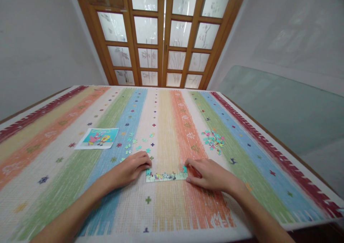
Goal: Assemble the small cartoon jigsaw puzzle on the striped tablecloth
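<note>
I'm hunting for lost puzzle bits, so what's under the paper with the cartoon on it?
The cartoon paper lies on the striped tablecloth; green stripe shows beyond its top and bottom edges. The paper covers whatever's right beneath, so I can't tell.

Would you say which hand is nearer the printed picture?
Left. The left hand is right of the printed picture, by the puzzle strip; the right hand is farther right, at the strip's right end.

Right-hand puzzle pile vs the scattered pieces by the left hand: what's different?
Layout: the right-hand pile is bunched tight; the scattered pieces are spread out, with cloth showing between them.
Colour: the pile mixes teal, pink and yellow; the scattered ones look mostly teal-green.
Shared: both are loose puzzle pieces on the striped cloth.
</note>
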Tool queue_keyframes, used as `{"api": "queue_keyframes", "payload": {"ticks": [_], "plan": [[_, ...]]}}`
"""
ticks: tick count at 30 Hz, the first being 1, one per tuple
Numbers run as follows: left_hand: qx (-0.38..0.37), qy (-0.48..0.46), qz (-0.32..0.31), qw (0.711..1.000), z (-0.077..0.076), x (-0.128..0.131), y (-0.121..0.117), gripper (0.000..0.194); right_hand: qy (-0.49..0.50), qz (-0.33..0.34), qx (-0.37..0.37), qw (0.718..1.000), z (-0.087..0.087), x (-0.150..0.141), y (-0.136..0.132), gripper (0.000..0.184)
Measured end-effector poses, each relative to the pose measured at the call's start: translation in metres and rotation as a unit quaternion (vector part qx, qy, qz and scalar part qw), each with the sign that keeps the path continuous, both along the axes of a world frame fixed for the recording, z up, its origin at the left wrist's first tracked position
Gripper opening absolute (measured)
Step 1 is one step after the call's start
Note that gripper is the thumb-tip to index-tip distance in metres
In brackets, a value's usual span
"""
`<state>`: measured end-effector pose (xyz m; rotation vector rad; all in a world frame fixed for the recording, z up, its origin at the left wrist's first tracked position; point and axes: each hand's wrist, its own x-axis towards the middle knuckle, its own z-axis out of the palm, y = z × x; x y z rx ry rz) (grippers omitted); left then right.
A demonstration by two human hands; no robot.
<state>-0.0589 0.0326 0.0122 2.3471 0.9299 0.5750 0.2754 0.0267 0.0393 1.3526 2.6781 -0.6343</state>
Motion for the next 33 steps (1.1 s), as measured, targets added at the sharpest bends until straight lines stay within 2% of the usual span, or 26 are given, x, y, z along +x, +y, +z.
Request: {"api": "queue_keyframes", "payload": {"ticks": [7, 12, 18, 23, 29, 33], "plan": [[-0.013, -0.020, 0.005, 1.000, 0.004, 0.001, -0.001, 0.026, 0.003, 0.000, 0.003, 1.000, -0.001, 0.001, 0.000, 0.022], [-0.012, -0.015, 0.003, 1.000, 0.002, 0.002, -0.001, 0.025, 0.001, 0.000, -0.003, 1.000, -0.001, 0.001, 0.000, 0.024], [0.055, 0.005, -0.002, 0.998, -0.006, 0.002, -0.001, 0.027, -0.006, -0.004, -0.009, 1.000, 0.001, -0.001, 0.000, 0.025], [0.082, 0.017, -0.004, 0.996, -0.004, 0.001, 0.001, 0.023, -0.005, -0.005, -0.008, 1.000, 0.001, -0.001, 0.000, 0.025], [0.098, 0.045, 0.037, 0.994, -0.005, -0.001, 0.002, 0.016, -0.002, -0.006, -0.008, 1.000, -0.001, 0.001, -0.001, 0.025], [0.109, 0.066, 0.056, 0.990, -0.009, -0.002, 0.002, 0.019, -0.004, -0.009, -0.011, 1.000, 0.000, 0.001, -0.001, 0.027]]}}
